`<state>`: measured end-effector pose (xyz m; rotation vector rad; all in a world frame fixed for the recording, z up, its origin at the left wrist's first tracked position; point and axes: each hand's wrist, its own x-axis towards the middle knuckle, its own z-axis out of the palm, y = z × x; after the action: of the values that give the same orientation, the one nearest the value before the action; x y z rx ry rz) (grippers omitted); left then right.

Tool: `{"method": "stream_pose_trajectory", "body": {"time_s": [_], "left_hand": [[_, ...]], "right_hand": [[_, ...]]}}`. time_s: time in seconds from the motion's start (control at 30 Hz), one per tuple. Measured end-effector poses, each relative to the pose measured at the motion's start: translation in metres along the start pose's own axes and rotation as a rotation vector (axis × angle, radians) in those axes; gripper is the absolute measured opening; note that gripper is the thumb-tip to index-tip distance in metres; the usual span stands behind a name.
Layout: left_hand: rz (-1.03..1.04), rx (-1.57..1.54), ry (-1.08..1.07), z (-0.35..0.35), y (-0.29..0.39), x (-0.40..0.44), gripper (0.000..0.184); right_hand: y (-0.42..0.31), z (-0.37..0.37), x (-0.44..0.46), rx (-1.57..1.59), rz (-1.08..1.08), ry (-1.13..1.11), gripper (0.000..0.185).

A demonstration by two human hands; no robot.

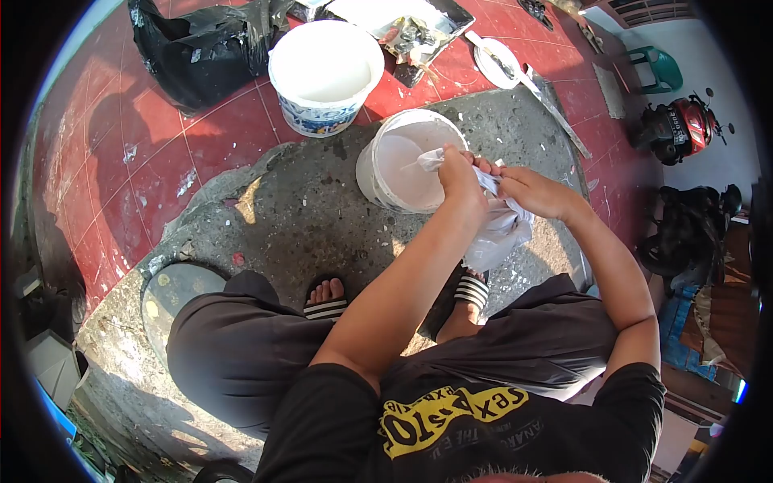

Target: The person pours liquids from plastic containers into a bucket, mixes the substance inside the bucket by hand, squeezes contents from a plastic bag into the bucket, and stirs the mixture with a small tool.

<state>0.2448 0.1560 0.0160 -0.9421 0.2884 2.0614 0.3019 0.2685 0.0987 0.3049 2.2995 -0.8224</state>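
Both of my hands grip a white, crumpled bag (503,233), seemingly thin plastic, beside a white bucket (370,173). My left hand (461,179) is closed around its gathered upper part at the bucket's right rim. A short white end of it pokes out past the fingers, over the bucket's mouth. To the right, my right hand (531,191) is closed on the same bunched material. The bag's fuller part hangs below the hands, outside the bucket. Pale whitish liquid or coating shows inside the bucket. What the bag holds, if anything, I cannot make out.
A second white bucket (326,72) with a blue-printed side stands behind, near a black plastic bag (201,60). Beyond are a paint-stained tray (455,16), a round white lid (495,63) and a long flat strip (555,109). A red motorcycle (684,129) is parked at right.
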Motion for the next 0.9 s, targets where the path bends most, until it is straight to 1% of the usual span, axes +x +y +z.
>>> {"method": "stream_pose_trajectory", "body": {"time_s": [0.03, 0.17, 0.27, 0.33, 0.43, 0.57, 0.67, 0.73, 0.87, 0.9], "left_hand": [[0.013, 0.023, 0.026, 0.0, 0.0, 0.0, 0.033], [-0.003, 0.033, 0.013, -0.002, -0.002, 0.008, 0.029], [-0.007, -0.011, -0.032, -0.002, 0.0, 0.008, 0.031], [-0.075, -0.037, 0.029, 0.006, 0.008, -0.005, 0.033], [-0.058, -0.071, 0.023, 0.002, 0.005, -0.001, 0.038], [-0.026, -0.048, 0.022, 0.001, 0.005, -0.007, 0.041], [-0.005, -0.026, 0.024, -0.001, 0.004, -0.002, 0.039], [0.007, -0.021, 0.022, -0.001, 0.004, 0.0, 0.031], [0.012, 0.006, 0.021, 0.001, 0.005, -0.001, 0.024], [0.004, -0.006, 0.029, 0.002, 0.004, 0.0, 0.022]], "right_hand": [[0.0, 0.0, 0.0, 0.016, 0.003, 0.001, 0.034], [0.002, -0.001, 0.0, 0.035, 0.011, 0.002, 0.033], [-0.003, -0.003, -0.003, 0.013, -0.052, -0.008, 0.032], [-0.003, -0.002, -0.004, 0.047, -0.046, -0.015, 0.031], [-0.002, -0.001, -0.005, 0.034, -0.037, 0.002, 0.032], [0.005, 0.002, -0.002, 0.017, -0.057, 0.005, 0.032], [0.001, 0.001, -0.003, -0.012, -0.035, 0.015, 0.033], [-0.004, -0.001, -0.003, -0.003, 0.02, -0.021, 0.034], [-0.005, -0.001, -0.002, -0.023, 0.024, -0.019, 0.034], [0.001, 0.001, -0.001, 0.022, 0.035, 0.008, 0.034]]}}
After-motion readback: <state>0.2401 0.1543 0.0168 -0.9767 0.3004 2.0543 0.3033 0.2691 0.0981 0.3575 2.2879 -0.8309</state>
